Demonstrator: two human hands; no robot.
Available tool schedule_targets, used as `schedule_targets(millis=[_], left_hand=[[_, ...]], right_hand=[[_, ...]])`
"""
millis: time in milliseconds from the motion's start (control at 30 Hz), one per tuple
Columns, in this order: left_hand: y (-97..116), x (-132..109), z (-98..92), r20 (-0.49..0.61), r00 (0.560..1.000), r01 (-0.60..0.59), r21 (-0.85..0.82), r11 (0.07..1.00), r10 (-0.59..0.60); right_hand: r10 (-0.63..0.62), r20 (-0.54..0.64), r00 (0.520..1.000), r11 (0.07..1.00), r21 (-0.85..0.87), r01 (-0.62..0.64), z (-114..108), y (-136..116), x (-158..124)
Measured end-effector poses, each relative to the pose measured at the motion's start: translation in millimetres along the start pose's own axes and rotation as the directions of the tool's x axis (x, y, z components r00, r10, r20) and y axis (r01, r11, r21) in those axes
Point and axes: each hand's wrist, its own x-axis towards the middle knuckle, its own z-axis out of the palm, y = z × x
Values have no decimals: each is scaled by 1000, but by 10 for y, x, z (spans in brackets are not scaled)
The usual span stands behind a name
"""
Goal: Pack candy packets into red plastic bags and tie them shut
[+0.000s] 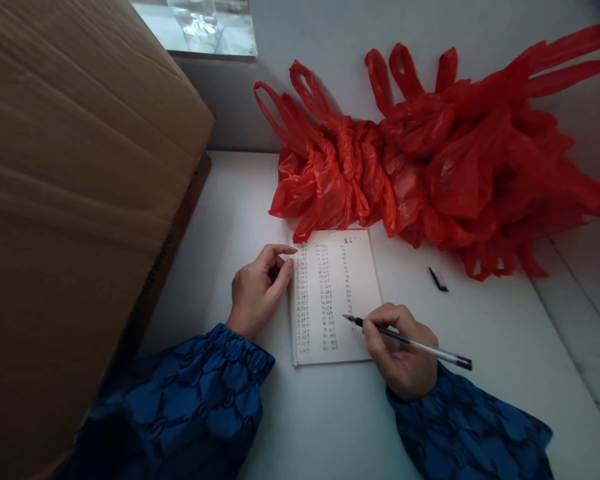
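Note:
A white notepad (336, 287) lies on the white table, filled with columns of small handwritten numbers. My left hand (263, 288) rests at its left edge, index finger and thumb apart, their tips touching the paper's border; the other fingers are curled and partly hidden. Between the fingers of my right hand (404, 347) is a clear-barrelled pen (430, 349) with black ends. Its tip points left, at or just above the page near the lower right column; I cannot tell whether it touches. To the right of the notepad lies a small black pen cap (438, 279).
A large cardboard box (80, 167) fills the left side. Crumpled red plastic bags (405, 160) are heaped along the wall, reaching the notepad's top edge. A clear container (197, 20) stands on a ledge at the back. The table's (530, 373) right edge borders floor tiles.

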Motion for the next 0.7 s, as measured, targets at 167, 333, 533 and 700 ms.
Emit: schedule_targets(millis=[167,333,533,700], left_hand=[[-16,7,7,1,1000,-13,-8,1000,13],[-16,11,8,2,1000,-15,-2,1000,15],[-23,9,8,5,1000,-17,2,1000,17],[-32,11,9,6,1000,-15,-12,1000,15]], right_hand=[[50,43,998,999,-9,-49,-32,9,-15],[35,53,998,999,8,-35,-35,15,-18],[64,51,997,992,106,-69,-49,6,-37],[12,64,998,989,144,-21,-81,28,-21]])
